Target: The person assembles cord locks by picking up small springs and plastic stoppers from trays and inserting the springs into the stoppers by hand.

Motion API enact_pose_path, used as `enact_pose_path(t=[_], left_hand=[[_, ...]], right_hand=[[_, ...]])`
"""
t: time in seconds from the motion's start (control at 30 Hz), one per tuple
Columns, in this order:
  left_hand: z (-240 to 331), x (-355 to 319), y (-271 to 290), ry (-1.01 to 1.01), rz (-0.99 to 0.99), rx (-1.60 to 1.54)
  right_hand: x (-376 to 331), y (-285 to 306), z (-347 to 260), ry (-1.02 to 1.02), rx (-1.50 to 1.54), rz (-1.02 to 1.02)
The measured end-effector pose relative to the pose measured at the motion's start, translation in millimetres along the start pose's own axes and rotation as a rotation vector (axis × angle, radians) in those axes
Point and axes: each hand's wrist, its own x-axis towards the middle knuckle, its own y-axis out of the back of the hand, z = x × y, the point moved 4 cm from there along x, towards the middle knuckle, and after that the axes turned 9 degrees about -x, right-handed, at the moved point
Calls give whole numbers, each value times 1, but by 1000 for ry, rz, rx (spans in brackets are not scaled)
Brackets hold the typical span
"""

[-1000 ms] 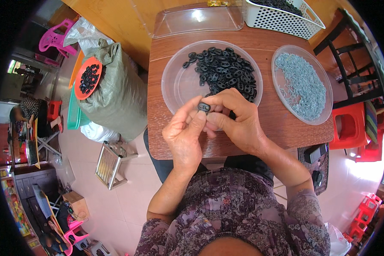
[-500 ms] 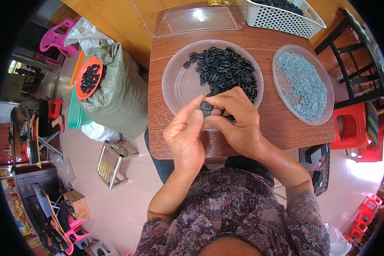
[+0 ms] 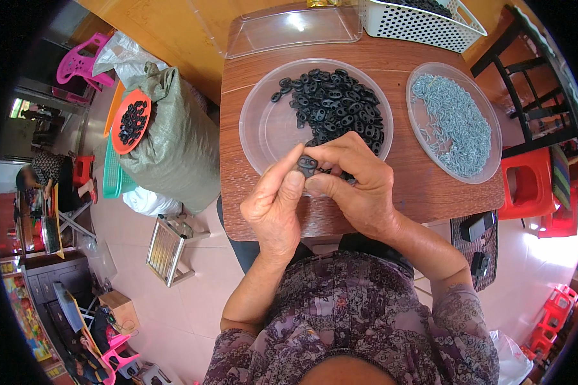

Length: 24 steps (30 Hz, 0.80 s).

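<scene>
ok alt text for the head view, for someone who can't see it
A person's left hand pinches a small black two-holed piece, the right hand close against it, over a wooden table. On it are a clear tub of black pieces and, rightward, a clear tray of pale blue bits.

No text, number or sign can be read here.
</scene>
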Motion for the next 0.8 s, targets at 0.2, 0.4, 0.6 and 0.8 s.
enact_pose_path(t=[0.2, 0.4, 0.6, 0.8], left_hand=[[0, -5, -4, -39, 62, -53], [-2, -10, -3, -74, 98, -124], [0, -9, -4, -87, 93, -186], [3, -7, -6, -63, 57, -241]], right_hand=[[-2, -2, -2, 15, 6, 23], [-3, -3, -5, 83, -8, 51], [-4, -3, -9, 20, 11, 49], [0, 0, -11, 50, -6, 54]])
